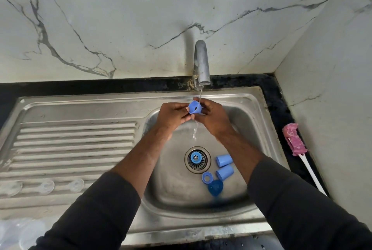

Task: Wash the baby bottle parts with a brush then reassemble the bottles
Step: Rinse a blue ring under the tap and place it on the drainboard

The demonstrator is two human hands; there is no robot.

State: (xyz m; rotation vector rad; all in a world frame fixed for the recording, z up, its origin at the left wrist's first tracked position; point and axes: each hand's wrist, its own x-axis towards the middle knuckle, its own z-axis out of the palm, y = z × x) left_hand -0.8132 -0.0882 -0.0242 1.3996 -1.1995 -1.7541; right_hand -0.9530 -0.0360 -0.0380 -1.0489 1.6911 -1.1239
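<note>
Both of my hands hold one small blue bottle collar under the running tap; my left hand pinches its left side and my right hand its right side. Water runs off below them into the steel sink basin. On the basin floor lie two blue caps, a blue ring and a darker blue part. Another blue ring sits on the drain strainer. Three clear teats stand on the draining board. The pink bottle brush lies on the right counter.
The ribbed draining board spreads left of the basin. Clear bottles show blurred at the lower left edge. A black counter rim borders the sink, with marble walls behind and to the right.
</note>
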